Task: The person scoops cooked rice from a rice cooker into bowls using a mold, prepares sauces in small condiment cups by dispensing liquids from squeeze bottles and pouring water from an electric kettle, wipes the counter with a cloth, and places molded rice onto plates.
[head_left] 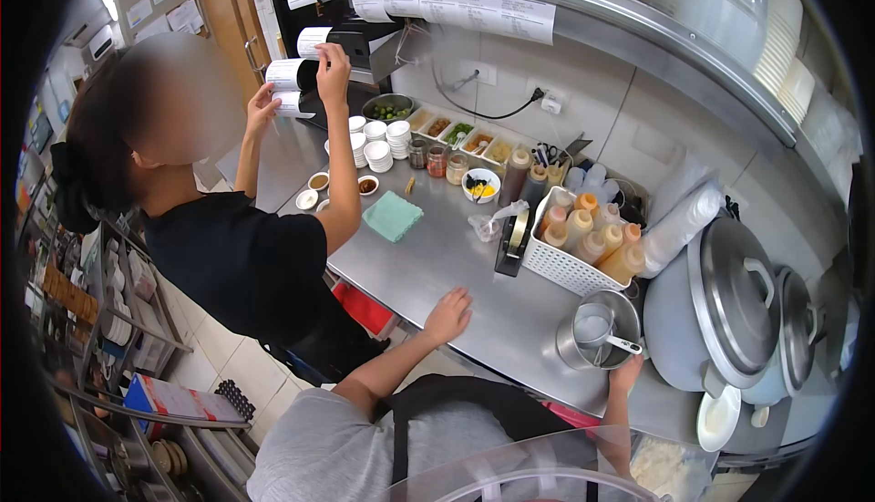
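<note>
My left hand [448,315] rests on the steel counter [497,306] near its front edge, fingers stretched out and holding nothing. At the right, my right hand [625,374] is beside a round metal pot [576,345], its fingers partly hidden; whether it grips the pot or only touches it I cannot tell. Inside the pot stands a metal ladle or strainer [595,324] with a white-ended handle [624,345] over the rim. Behind the pot is a white perforated basket [556,268] of sauce bottles. A black tape dispenser [514,242] stands left of the basket.
A co-worker [223,256] at the left holds up printed slips [284,75]. A green cloth [393,217], a white bowl [481,186] and stacked small cups [377,155] lie along the counter. Large lidded pots [679,310] stand right, under an overhead shelf [583,14].
</note>
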Action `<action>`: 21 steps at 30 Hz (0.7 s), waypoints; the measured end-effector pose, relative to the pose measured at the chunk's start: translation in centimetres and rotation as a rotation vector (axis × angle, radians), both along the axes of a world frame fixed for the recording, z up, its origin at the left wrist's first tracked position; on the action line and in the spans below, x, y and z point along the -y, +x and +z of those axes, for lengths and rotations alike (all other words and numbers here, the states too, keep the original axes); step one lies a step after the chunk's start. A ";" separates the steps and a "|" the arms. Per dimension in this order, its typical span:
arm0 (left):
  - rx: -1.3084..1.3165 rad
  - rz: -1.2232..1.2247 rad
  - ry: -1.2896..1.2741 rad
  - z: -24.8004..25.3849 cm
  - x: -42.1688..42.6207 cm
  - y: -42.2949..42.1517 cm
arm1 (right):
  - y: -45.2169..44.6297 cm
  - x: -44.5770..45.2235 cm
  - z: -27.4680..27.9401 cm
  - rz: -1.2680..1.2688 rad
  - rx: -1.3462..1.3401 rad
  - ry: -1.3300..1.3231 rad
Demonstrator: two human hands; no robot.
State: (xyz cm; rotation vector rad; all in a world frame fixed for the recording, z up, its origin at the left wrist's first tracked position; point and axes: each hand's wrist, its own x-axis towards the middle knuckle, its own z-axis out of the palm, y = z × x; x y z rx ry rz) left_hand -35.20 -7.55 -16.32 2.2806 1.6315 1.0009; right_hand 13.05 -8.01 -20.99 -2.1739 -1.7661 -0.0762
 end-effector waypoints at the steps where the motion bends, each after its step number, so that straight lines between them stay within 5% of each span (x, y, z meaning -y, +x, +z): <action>1: 0.000 -0.002 -0.003 0.0 0.0 0.0 | 0.0 0.0 -0.1 -0.002 0.000 -0.003; 21: 0.002 0.008 -0.004 0.4 0.0 0.2 | 0.2 -0.1 0.0 0.042 0.039 -0.001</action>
